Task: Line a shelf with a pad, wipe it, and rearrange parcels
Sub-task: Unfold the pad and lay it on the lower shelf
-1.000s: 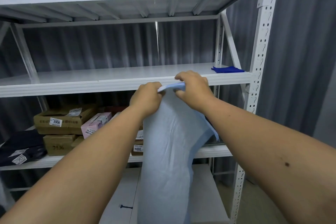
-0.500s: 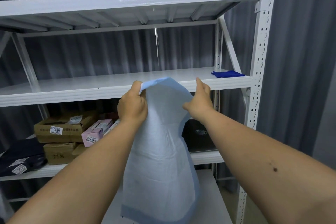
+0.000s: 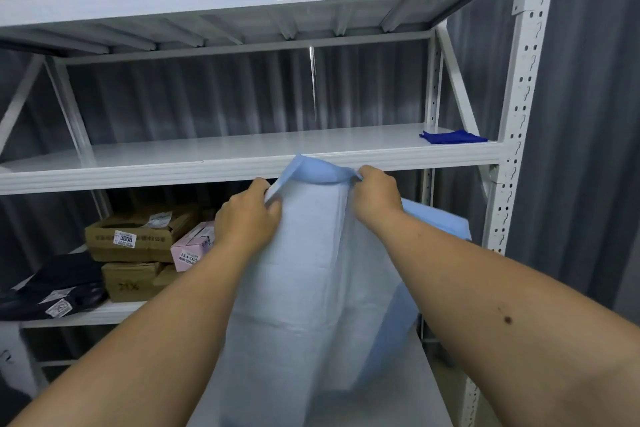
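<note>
Cardboard parcels (image 3: 133, 241) sit below the bare middle shelf (image 3: 242, 152). Left hand (image 3: 247, 222) and right hand (image 3: 375, 194), fingers pinched shut on the pad (image 3: 311, 270), hold its top edge just below the shelf lip — apparently to unfold it. A blue cloth (image 3: 452, 137) waits on the shelf's right end — likely for wiping.

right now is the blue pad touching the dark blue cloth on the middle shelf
Apart. The head view shows the pad held up by both hands at the shelf's front edge, with bare white shelf between it and the cloth at the right end.
</note>
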